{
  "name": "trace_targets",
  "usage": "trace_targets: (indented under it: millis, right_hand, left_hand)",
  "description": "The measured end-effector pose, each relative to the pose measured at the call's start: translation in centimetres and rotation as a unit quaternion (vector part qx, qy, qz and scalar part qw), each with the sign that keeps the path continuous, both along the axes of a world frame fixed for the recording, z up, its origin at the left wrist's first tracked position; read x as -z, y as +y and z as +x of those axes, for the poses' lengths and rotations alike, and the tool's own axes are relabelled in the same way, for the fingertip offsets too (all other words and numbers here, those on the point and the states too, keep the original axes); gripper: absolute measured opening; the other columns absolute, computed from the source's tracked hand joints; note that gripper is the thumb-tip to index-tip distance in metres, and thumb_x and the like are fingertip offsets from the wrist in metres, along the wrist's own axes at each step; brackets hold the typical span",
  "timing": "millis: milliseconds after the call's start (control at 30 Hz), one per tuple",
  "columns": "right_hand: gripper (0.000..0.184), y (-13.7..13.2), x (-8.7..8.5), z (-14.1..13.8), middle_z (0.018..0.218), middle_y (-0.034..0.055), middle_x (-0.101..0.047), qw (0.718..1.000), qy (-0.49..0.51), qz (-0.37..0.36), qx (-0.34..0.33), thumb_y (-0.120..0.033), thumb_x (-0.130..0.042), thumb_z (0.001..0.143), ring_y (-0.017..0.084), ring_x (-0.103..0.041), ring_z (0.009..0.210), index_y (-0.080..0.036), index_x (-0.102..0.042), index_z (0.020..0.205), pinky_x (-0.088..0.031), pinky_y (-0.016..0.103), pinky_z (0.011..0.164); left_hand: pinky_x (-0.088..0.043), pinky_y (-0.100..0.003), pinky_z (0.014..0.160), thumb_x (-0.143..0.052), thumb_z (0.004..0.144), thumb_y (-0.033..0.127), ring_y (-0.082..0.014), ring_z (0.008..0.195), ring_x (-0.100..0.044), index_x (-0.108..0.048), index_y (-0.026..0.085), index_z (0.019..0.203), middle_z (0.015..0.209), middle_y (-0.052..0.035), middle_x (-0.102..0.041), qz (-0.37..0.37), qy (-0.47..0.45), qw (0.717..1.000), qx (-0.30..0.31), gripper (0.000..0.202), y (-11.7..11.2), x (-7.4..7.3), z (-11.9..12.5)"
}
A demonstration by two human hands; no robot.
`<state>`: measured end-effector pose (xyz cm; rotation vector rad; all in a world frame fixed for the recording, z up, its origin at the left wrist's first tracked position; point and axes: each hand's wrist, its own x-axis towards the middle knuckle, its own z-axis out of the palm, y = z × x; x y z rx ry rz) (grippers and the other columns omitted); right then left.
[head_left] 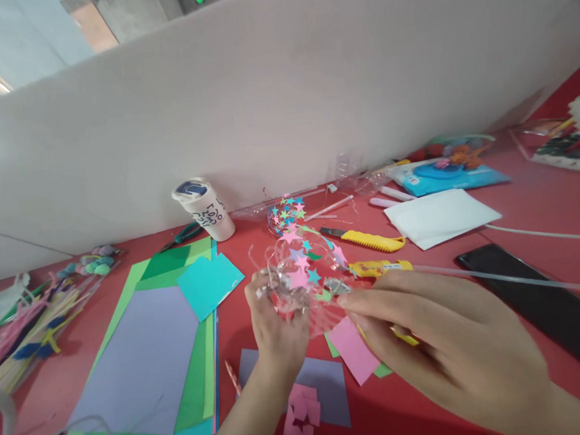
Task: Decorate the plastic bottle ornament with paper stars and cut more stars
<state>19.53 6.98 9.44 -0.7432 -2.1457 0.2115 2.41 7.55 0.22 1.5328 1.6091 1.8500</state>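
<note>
My left hand [275, 324] is closed around a clear plastic ball [301, 279] stuck with small pink, blue and green paper stars. My right hand [442, 339] reaches in from the right, its fingertips pinched against the ball's right side at a small silvery piece [335, 285]. Both hands hover just above the red table [532, 207]. Under them lie pink paper scraps [351, 349] and a grey-purple sheet [326, 384]. A second star-covered clear shape [286, 216] sits just behind the ball.
A stack of green, blue and purple paper [154, 339] lies at left. A paper cup [205, 210], scissors [184, 235], yellow utility knife [366, 240], white paper [439, 217], black phone [544, 302], clear tube [513, 281] and pipe cleaners [24, 329] surround. A white partition [282, 105] stands behind.
</note>
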Motion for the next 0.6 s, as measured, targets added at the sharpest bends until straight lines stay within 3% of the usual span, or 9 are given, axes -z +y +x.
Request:
trace_targets:
  millis: [133,267,367,467,600]
  right_hand:
    - [0.022,0.8,0.0,0.1,0.081,0.0015,-0.059,0.999,0.034,-0.02,0.0,-0.004,-0.052,0.084,0.01,-0.051,0.064,-0.019,-0.059,0.098,-0.042,0.02,0.055]
    - [0.015,1.4,-0.1,0.0,0.082,0.0017,-0.059,0.999,0.031,-0.025,-0.008,-0.006,-0.054,0.085,0.011,-0.052,0.07,-0.017,-0.06,0.092,-0.044,0.023,0.062]
    - [0.007,1.2,0.0,-0.4,0.086,0.0042,-0.059,0.999,0.035,-0.004,-0.004,-0.015,-0.058,0.083,0.015,-0.053,0.077,-0.016,-0.06,0.09,-0.044,0.03,0.069]
    - [0.02,0.9,0.6,-1.1,0.091,0.0084,-0.056,0.998,0.017,0.027,0.049,-0.027,-0.064,0.079,0.021,-0.052,0.084,-0.013,-0.059,0.093,-0.043,0.038,0.075]
    - [0.018,0.9,1.4,-1.8,0.092,0.0097,-0.056,0.989,-0.008,0.109,0.095,-0.018,-0.066,0.077,0.024,-0.051,0.085,-0.012,-0.058,0.092,-0.043,0.042,0.078]
  left_hand:
    - [-0.049,-0.034,0.066,-0.07,0.065,0.021,-0.0175,0.07,-0.059,-0.05,0.024,0.091,0.08,0.0,-0.057,-0.039,0.025,0.999,-0.015,0.033,0.0,-0.9,0.3]
    - [-0.049,-0.035,0.07,-0.068,0.063,0.018,-0.0177,0.073,-0.059,-0.048,0.023,0.091,0.081,0.0,-0.058,-0.095,0.048,0.994,-0.015,0.034,-0.1,-1.6,0.3]
    - [-0.048,-0.034,0.07,-0.064,0.063,0.016,-0.0173,0.073,-0.058,-0.047,0.023,0.09,0.08,0.0006,-0.057,-0.129,0.033,0.991,0.0,0.033,-0.3,-2.2,0.3]
    - [-0.047,-0.035,0.071,-0.06,0.062,0.015,-0.0179,0.073,-0.057,-0.046,0.024,0.087,0.079,0.0007,-0.055,-0.16,0.019,0.987,0.004,0.03,-0.5,-2.7,0.4]
    - [-0.046,-0.037,0.072,-0.058,0.063,0.016,-0.0194,0.073,-0.058,-0.046,0.023,0.087,0.079,0.0,-0.055,-0.181,0.018,0.983,-0.009,0.028,-0.6,-3.0,0.9]
